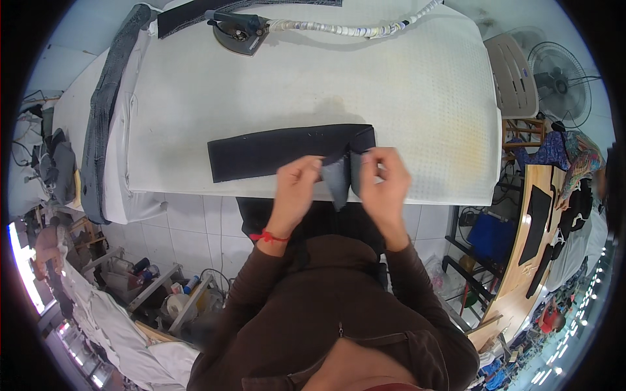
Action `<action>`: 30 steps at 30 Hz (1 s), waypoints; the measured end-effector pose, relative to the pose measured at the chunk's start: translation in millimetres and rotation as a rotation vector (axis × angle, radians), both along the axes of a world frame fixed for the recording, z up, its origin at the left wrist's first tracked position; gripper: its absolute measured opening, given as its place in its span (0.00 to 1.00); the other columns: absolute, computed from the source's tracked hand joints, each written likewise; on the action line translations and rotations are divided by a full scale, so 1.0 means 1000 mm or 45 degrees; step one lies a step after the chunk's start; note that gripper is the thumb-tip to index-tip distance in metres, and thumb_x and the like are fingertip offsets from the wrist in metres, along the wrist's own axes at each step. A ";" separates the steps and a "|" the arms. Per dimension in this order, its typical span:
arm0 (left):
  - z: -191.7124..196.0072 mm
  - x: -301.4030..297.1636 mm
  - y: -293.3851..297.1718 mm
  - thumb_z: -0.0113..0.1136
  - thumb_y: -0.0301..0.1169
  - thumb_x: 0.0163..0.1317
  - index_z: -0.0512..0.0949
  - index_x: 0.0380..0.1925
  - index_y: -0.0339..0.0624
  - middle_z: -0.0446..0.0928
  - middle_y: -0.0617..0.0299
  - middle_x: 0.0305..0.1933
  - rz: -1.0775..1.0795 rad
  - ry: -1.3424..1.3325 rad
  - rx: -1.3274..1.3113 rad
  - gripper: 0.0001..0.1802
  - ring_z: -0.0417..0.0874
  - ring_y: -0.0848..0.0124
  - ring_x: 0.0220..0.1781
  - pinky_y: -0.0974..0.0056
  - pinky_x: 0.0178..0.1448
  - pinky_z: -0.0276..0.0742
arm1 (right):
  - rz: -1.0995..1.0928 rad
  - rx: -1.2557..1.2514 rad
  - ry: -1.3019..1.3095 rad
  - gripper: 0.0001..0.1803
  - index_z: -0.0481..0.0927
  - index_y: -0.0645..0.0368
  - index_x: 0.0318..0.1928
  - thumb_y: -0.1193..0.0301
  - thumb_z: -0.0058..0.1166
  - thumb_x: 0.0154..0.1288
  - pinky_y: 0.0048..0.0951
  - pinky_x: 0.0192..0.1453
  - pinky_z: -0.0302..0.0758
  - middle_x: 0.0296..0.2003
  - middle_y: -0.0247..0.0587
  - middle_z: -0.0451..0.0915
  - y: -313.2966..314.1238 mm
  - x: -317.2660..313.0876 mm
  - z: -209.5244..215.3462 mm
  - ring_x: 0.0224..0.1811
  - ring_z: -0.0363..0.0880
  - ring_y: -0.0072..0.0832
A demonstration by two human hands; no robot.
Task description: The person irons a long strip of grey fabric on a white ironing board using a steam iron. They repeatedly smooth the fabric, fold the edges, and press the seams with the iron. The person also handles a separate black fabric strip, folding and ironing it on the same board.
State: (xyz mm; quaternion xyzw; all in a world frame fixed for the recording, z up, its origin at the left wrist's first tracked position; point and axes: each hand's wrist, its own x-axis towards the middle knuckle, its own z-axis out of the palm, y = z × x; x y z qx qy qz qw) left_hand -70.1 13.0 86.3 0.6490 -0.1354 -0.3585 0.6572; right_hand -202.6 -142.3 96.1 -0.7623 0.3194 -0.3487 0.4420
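Note:
A long dark strip of fabric (pixel 274 152) lies across the near part of the white padded ironing table (pixel 417 98). Its right end is lifted and folded over, showing a lighter grey underside. My left hand (pixel 297 189) pinches the lifted edge between thumb and fingers, close to the table's front edge. Opposite it, my right hand (pixel 386 186) grips the folded end, fingers curled. A pointed grey flap hangs down between the two hands, past the table edge.
An iron (pixel 240 32) with a wrapped hose (pixel 339 29) rests at the far side, by another dark strip (pixel 195 16). Rolled dark denim (pixel 107 117) hangs along the left edge. A chair (pixel 512 75) and a fan (pixel 557 83) stand at the right, near a wooden table (pixel 515 280).

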 end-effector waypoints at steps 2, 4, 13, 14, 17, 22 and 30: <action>0.019 0.028 0.022 0.62 0.33 0.85 0.92 0.46 0.37 0.80 0.72 0.38 0.242 -0.047 0.065 0.13 0.77 0.81 0.42 0.69 0.50 0.75 | -0.302 -0.013 0.207 0.05 0.86 0.60 0.47 0.72 0.61 0.85 0.30 0.44 0.79 0.38 0.36 0.84 -0.047 -0.029 0.009 0.38 0.81 0.23; 0.024 0.077 0.068 0.60 0.39 0.88 0.90 0.50 0.39 0.80 0.71 0.44 0.687 -0.458 0.204 0.16 0.76 0.79 0.48 0.66 0.57 0.75 | -0.542 0.004 0.258 0.08 0.86 0.59 0.49 0.69 0.59 0.89 0.26 0.49 0.75 0.38 0.28 0.81 -0.109 -0.062 0.036 0.42 0.77 0.18; 0.134 0.267 0.241 0.61 0.42 0.86 0.88 0.64 0.32 0.89 0.59 0.63 0.741 -0.813 0.387 0.24 0.84 0.71 0.65 0.64 0.75 0.74 | -0.776 -0.847 0.739 0.19 0.87 0.68 0.60 0.62 0.59 0.90 0.40 0.60 0.84 0.49 0.56 0.93 -0.359 -0.254 0.103 0.51 0.92 0.44; 0.126 0.278 0.239 0.62 0.43 0.85 0.88 0.66 0.31 0.89 0.58 0.64 0.748 -0.825 0.544 0.26 0.84 0.70 0.68 0.63 0.76 0.74 | -0.785 -0.815 0.754 0.19 0.88 0.65 0.61 0.61 0.59 0.89 0.43 0.61 0.84 0.51 0.57 0.93 -0.380 -0.261 0.093 0.54 0.93 0.50; 0.067 0.319 0.257 0.63 0.43 0.85 0.89 0.61 0.30 0.90 0.59 0.60 0.535 -0.722 0.589 0.25 0.85 0.71 0.63 0.64 0.72 0.77 | -0.797 -0.886 1.035 0.19 0.88 0.63 0.61 0.60 0.57 0.88 0.51 0.62 0.84 0.54 0.58 0.92 -0.456 -0.300 0.054 0.57 0.91 0.58; 0.000 0.364 0.287 0.60 0.40 0.83 0.88 0.52 0.36 0.86 0.68 0.44 0.490 -0.179 0.648 0.18 0.85 0.75 0.44 0.66 0.45 0.83 | -0.815 -0.716 1.459 0.20 0.87 0.64 0.59 0.59 0.55 0.88 0.58 0.60 0.83 0.55 0.61 0.91 -0.511 -0.326 -0.021 0.58 0.89 0.63; -0.015 0.372 0.336 0.59 0.43 0.85 0.87 0.51 0.32 0.84 0.62 0.37 0.277 -0.325 1.195 0.21 0.85 0.71 0.42 0.62 0.47 0.82 | -0.758 -0.622 1.587 0.20 0.88 0.61 0.60 0.58 0.55 0.89 0.60 0.59 0.84 0.53 0.60 0.93 -0.490 -0.359 -0.061 0.55 0.91 0.63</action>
